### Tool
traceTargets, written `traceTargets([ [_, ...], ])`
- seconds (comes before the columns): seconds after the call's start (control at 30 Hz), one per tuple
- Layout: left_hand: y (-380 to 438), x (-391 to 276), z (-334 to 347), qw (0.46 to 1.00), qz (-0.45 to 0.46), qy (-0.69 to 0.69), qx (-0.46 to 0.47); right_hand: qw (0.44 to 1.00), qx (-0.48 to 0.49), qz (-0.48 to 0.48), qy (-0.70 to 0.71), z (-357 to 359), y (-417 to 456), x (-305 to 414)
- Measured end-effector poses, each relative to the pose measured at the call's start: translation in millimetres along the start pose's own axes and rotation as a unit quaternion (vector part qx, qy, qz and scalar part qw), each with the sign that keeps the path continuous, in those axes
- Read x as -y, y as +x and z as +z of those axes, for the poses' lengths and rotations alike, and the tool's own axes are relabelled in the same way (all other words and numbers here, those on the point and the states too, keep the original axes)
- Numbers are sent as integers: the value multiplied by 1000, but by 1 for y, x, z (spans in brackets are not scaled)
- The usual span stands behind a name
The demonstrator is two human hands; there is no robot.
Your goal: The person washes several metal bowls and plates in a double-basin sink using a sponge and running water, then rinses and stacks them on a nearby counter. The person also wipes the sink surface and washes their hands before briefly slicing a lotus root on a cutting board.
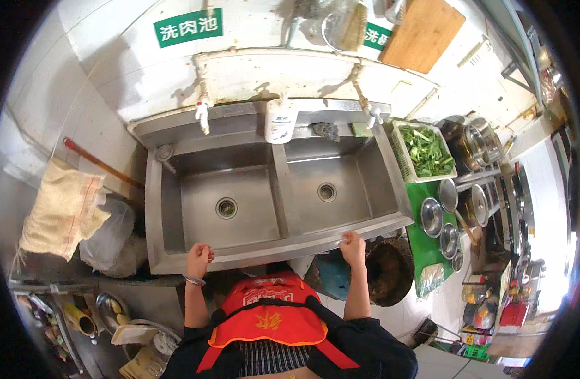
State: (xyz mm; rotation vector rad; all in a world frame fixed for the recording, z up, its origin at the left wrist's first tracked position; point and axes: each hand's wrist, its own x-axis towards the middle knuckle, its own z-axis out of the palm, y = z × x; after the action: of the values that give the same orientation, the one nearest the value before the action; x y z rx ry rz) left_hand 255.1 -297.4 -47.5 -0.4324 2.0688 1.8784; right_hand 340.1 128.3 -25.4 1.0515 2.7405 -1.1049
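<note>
A two-basin stainless steel sink lies before me. Over the front rim of its left basin is my left hand, fingers loosely curled, with no object visible in it. My right hand is at the front rim of the right basin, its fingers bent; whether they pinch something small cannot be made out. Bits of green sit in the left drain. On the back ledge stand a white plastic bottle, a grey scouring pad and a green sponge.
Two taps project from the wall. To the right, a crate of leafy greens sits beside a green board with several metal bowls. A dark round bin stands below. A woven sack hangs at left.
</note>
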Motion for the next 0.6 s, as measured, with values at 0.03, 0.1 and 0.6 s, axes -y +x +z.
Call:
traceTargets([
  [0.03, 3, -3, 6, 1000, -4, -3, 19, 996, -26, -45, -78, 4, 0, -8],
  [0.1, 9, -7, 18, 998, -3, -13, 54, 966, -73, -78, -237, 11, 1, -21],
  [0.6, 17, -16, 71, 999, -26, 20, 37, 948, 162, -222, -161, 9, 99, 19],
])
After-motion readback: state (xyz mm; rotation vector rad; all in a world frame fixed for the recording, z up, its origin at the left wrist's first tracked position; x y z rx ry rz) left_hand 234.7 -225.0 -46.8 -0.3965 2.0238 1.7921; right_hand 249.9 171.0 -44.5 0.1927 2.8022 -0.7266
